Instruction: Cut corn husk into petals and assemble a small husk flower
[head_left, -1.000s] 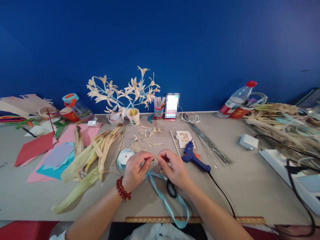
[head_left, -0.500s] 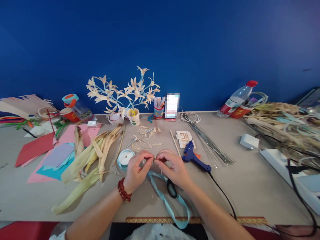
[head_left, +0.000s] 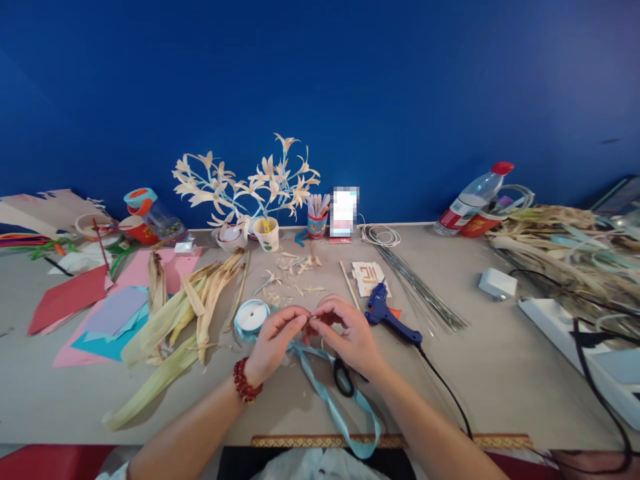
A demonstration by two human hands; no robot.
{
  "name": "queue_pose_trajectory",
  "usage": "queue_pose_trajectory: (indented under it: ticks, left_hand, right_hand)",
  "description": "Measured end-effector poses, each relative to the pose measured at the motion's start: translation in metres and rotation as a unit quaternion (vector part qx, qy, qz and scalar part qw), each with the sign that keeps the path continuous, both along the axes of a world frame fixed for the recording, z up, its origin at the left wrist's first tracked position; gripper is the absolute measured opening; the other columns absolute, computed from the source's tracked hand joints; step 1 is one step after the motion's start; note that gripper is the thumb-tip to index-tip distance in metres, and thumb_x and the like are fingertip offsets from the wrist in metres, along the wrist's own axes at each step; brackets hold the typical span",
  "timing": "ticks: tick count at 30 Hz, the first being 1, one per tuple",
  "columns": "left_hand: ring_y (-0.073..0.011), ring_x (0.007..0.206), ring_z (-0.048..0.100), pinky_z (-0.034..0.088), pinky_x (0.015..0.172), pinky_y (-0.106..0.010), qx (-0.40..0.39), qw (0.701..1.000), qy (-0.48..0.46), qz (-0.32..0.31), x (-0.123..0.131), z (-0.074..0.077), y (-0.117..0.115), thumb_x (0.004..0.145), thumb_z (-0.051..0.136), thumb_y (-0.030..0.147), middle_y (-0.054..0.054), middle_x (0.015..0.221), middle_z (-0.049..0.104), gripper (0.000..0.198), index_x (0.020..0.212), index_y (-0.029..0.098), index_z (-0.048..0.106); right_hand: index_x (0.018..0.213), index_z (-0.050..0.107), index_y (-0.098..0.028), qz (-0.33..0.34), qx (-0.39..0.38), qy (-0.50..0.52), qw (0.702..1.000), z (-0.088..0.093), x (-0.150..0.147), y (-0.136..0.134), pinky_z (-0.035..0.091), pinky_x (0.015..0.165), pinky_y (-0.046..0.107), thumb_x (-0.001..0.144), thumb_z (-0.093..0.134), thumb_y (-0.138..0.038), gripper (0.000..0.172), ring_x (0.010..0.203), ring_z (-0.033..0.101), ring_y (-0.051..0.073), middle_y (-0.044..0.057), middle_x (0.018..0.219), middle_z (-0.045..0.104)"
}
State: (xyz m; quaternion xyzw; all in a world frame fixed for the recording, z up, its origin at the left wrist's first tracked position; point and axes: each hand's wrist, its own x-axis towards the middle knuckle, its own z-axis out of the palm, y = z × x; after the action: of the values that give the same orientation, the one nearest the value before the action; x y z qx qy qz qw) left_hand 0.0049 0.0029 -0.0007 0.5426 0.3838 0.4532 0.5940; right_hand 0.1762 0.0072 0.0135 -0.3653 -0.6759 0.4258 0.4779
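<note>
My left hand (head_left: 279, 337), with a red bead bracelet (head_left: 246, 381) at the wrist, pinches its thumb and forefinger together. Its fingertips meet those of my right hand (head_left: 349, 333), also closed in a pinch. Between them is something small and pale that I cannot make out. Light blue ribbon (head_left: 327, 393) runs below my hands and loops over the table's front edge. Its spool (head_left: 251, 315) lies left of my left hand. Black scissor handles (head_left: 343, 377) show under my right hand; the blades are hidden. A blue glue gun (head_left: 393, 315) rests to the right.
Corn husks (head_left: 193, 307) and coloured paper (head_left: 117, 310) cover the left side. Husk flowers (head_left: 270, 175) stand at the back beside a phone (head_left: 345, 212). Wires (head_left: 425, 290), a white power strip (head_left: 570, 347), a black cord and a tilted bottle (head_left: 470, 203) are on the right.
My pinched fingers shift slightly against each other, the right hand's fingertips rising a little and curling over the small thing. Everything on the table stays put.
</note>
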Motion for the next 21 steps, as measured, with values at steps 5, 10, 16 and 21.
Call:
queue_pose_trajectory:
  ticks: [5, 10, 16, 21]
  left_hand:
    - [-0.0102, 0.058, 0.057, 0.046, 0.059, -0.022, -0.047, 0.997, -0.054, -0.006, 0.0002, -0.0029, 0.0026, 0.083, 0.066, 0.031, 0.0, 0.066, 0.063, 0.017, 0.081, 0.015, 0.066]
    - [-0.01, 0.057, 0.058, 0.044, 0.054, -0.02, -0.123, 0.984, -0.124, -0.031, 0.0016, -0.0061, 0.0054, 0.078, 0.072, 0.031, -0.003, 0.068, 0.067, 0.019, 0.08, 0.013, 0.065]
    - [-0.0074, 0.053, 0.055, 0.041, 0.051, -0.018, -0.157, 0.977, -0.136, -0.053, 0.0002, -0.005, 0.0054, 0.081, 0.069, 0.032, -0.003, 0.065, 0.065, 0.02, 0.078, 0.013, 0.063]
    - [-0.007, 0.052, 0.052, 0.038, 0.05, -0.017, -0.152, 0.979, -0.126, -0.05, -0.0001, -0.0059, 0.0043, 0.081, 0.069, 0.034, -0.001, 0.061, 0.062, 0.022, 0.076, 0.013, 0.061]
  right_hand:
    - [0.086, 0.063, -0.02, -0.002, -0.005, 0.005, 1.0, -0.0035, 0.0016, 0.0006, 0.049, 0.061, 0.023, 0.086, 0.063, -0.021, 0.001, 0.072, 0.06, 0.014, 0.002, 0.083, 0.059]
    - [0.085, 0.065, -0.019, -0.009, 0.012, 0.01, 1.0, -0.0026, 0.0031, 0.0011, 0.048, 0.061, 0.024, 0.086, 0.063, -0.023, 0.004, 0.068, 0.06, 0.014, 0.002, 0.079, 0.061]
    - [0.086, 0.066, -0.019, -0.007, 0.021, 0.002, 1.0, 0.002, 0.0032, 0.0004, 0.046, 0.057, 0.022, 0.086, 0.064, -0.023, 0.005, 0.066, 0.06, 0.013, 0.003, 0.078, 0.063]
    - [0.085, 0.068, -0.019, -0.013, 0.056, -0.023, 0.998, 0.0028, 0.0049, 0.0007, 0.045, 0.058, 0.023, 0.086, 0.064, -0.021, 0.005, 0.069, 0.061, 0.014, 0.003, 0.077, 0.066]
